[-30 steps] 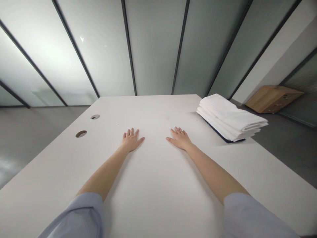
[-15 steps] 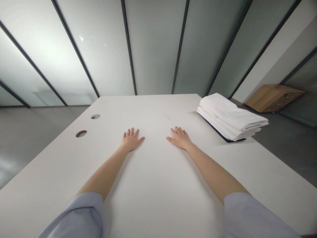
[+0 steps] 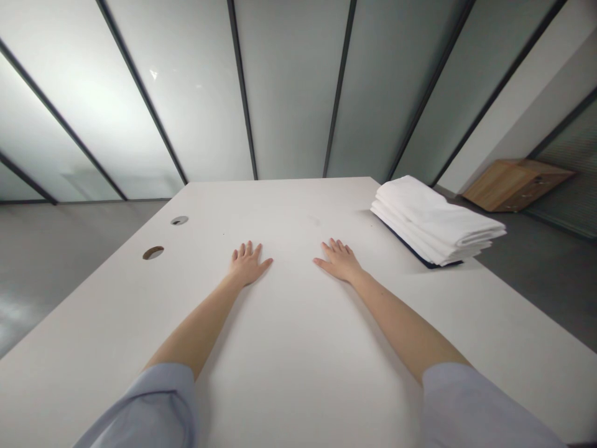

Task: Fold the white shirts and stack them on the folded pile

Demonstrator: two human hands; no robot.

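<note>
My left hand lies palm down on the white table, its fingers spread and nothing in it. Level with it, a short way to the right, my right hand also rests flat on the tabletop with fingers apart. Beyond my right hand, at the table's right edge, sits a stack of folded white cloths. Something dark and flat shows beneath the stack. Neither hand touches the cloths.
Two round holes, a nearer one and a farther one, pierce the table's left side. Frosted glass panels with dark frames stand behind the table. A wooden cabinet is on the floor at the far right.
</note>
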